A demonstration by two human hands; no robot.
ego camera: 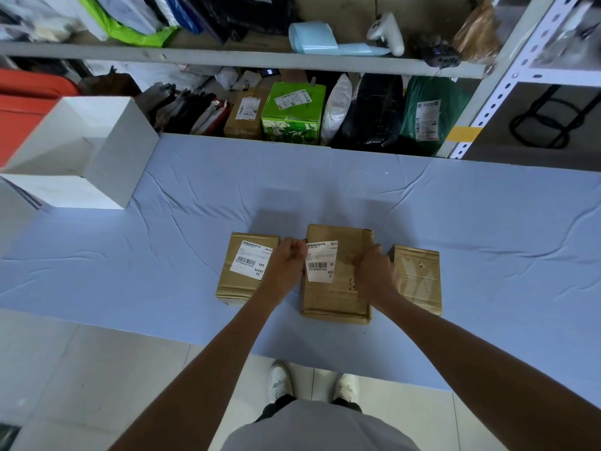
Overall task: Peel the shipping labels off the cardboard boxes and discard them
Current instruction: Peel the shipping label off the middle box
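Flanking middle box, labelled box, bare box

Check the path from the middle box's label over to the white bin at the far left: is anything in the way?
Nothing visible blocks it. The left hand pinches the label on the middle box. The left box sits low beside it, then bare blue cloth runs to the open white bin.

Three brown cardboard boxes in a row on the blue-covered surface. Middle box: white barcode label partly lifted, left edge raised off the top. Left of middle box, left box: label flat, intact. Right of middle box, right box: bare, taped top.
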